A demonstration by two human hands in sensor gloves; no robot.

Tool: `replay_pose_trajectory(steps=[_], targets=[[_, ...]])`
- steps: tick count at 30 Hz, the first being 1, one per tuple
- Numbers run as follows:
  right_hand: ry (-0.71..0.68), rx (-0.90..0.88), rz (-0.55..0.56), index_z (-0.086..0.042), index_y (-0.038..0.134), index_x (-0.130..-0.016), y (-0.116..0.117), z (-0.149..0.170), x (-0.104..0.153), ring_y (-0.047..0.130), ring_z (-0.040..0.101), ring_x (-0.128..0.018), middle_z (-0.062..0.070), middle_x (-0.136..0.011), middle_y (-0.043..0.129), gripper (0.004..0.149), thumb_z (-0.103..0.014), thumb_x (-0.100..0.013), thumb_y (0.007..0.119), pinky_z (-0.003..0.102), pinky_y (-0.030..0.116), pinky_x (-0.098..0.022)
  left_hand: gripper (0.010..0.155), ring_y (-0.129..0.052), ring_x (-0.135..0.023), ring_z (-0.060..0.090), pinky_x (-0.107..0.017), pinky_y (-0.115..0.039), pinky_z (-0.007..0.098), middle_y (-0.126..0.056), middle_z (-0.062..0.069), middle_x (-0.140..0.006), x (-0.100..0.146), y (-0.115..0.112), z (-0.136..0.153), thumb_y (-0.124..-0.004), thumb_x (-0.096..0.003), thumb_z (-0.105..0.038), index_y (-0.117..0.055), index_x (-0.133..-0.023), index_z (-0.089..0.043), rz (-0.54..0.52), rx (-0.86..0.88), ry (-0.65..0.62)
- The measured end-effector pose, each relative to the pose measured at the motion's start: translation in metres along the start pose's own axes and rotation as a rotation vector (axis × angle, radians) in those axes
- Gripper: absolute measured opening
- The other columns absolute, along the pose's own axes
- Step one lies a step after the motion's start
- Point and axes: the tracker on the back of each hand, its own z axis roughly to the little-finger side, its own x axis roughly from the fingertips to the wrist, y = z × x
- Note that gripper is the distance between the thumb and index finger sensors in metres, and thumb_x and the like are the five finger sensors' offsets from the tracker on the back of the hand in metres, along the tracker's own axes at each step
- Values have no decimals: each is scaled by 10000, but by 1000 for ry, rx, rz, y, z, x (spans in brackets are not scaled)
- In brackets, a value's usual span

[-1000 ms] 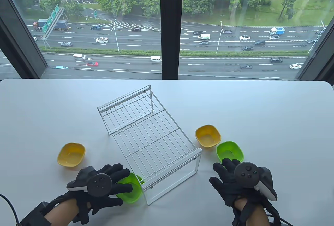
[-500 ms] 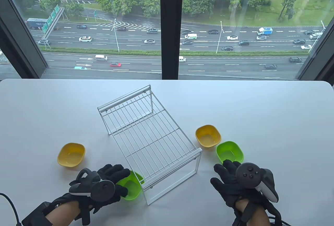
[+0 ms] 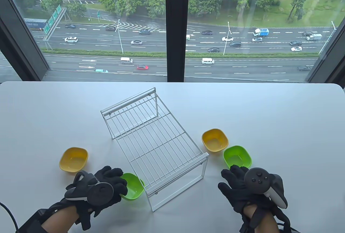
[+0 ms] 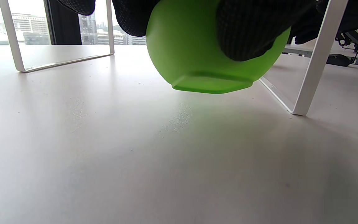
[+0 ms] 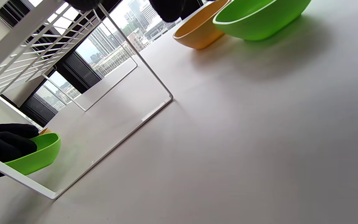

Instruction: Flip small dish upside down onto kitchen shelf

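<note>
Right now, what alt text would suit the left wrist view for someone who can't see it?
Black gloved fingers grip a small green dish, held upright just above a white table. White wire shelf legs stand behind it.

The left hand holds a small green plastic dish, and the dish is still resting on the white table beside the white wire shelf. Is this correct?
Not quite. The left hand does hold the small green plastic dish beside the white wire shelf, but the dish is lifted: the left wrist view shows a gap and shadow between its base and the white table.
</note>
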Motion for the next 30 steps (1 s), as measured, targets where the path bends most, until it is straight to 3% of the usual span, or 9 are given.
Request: replay_pose_trajectory(steps=[12, 30], targets=[[-3, -9, -15, -197, 466, -1099, 0, 0, -1, 134, 483, -1032, 186, -1177, 259, 745, -631, -514, 618, 709, 199, -694, 494, -730, -1014, 324, -724, -679, 624, -935, -32, -848, 15, 26, 5, -839, -430, -406, -775, -916, -346, -85, 39, 22], [-28, -18, -11, -172, 387, -1106, 1, -2, 0, 135, 486, -1031, 186, -1178, 254, 798, -663, -509, 587, 711, 202, -691, 541, -865, -901, 311, -659, -788, 577, -985, -25, -783, 39, 48, 22, -836, -426, -426, -772, -956, -337, -208, 103, 98]])
